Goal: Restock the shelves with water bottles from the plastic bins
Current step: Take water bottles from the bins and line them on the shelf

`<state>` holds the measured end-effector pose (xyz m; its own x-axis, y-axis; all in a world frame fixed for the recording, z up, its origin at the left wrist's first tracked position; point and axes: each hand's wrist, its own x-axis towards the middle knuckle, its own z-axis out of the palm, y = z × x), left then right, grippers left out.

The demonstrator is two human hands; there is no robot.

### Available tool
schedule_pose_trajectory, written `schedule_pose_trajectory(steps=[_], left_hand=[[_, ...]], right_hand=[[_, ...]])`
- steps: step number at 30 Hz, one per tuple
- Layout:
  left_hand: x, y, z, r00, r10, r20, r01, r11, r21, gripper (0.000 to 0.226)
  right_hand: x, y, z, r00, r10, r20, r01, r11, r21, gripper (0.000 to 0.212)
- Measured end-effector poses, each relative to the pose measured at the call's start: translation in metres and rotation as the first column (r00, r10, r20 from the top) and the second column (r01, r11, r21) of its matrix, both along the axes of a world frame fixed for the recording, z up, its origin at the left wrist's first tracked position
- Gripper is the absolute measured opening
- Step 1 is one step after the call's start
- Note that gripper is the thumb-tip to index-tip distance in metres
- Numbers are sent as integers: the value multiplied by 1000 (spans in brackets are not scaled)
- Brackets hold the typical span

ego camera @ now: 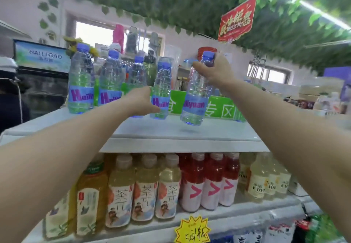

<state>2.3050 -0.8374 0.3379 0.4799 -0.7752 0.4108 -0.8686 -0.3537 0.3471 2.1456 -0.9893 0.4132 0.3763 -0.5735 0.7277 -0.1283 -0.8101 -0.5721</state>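
Your white shelving unit fills the view, its top shelf (pixel 218 134) carrying a row of blue-capped water bottles in front of a green sign board (pixel 220 105) with white characters. Below it, the lower shelf (pixel 237 212) is packed with tea bottles (pixel 146 187) on the left, red drink bottles (pixel 210 182) in the middle and pale yellow ones (pixel 258 183) on the right, and a yellow starburst price tag (pixel 192 231) hangs on its front edge. Overhead, green leaf garlands cover the ceiling and a red promotional sign (pixel 237 19) hangs from them. On the top shelf, two water bottles (pixel 81 83) stand upright at the left end, well clear of your arms. Your left hand (pixel 141 101) reaches between the third bottle (pixel 136 73), mostly hidden behind it, and the fourth bottle (pixel 161 90), fingers curled at that bottle's lower body; whether it truly grips is unclear. Your right hand (pixel 212 69) is closed around the neck of a fifth bottle (pixel 195 98), which tilts, its base just above the shelf, beside the fourth.
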Motion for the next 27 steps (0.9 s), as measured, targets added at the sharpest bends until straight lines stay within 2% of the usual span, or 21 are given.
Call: schedule_pose_trajectory(steps=[6, 12, 15, 17, 19, 21, 27], left_hand=[[22, -50, 7, 1000, 15, -17, -14, 998, 67, 61], [31, -90, -8, 996, 27, -84, -25, 1000, 15, 80], [37, -102, -15, 988, 66, -141, -68, 998, -6, 88], [40, -107, -20, 980, 90, -175, -95, 995, -19, 87], [41, -110, -25, 977, 105, -183, -114, 993, -40, 79], [41, -111, -28, 978, 118, -169, -129, 990, -52, 76], [40, -110, -32, 980, 133, -149, -144, 987, -69, 77]], right_hand=[[59, -54, -13, 997, -17, -72, 20, 999, 40, 61], [88, -89, -18, 994, 73, -77, -69, 997, 46, 67], [95, -100, -18, 984, 152, -88, -150, 988, 32, 55], [96, -104, -16, 981, 107, -161, -113, 993, -26, 52], [95, -108, -15, 961, -56, -270, 14, 988, -157, 63], [93, -109, -14, 937, -155, -313, 81, 968, -237, 75], [94, -101, -16, 955, -84, -286, 8, 966, -258, 69]])
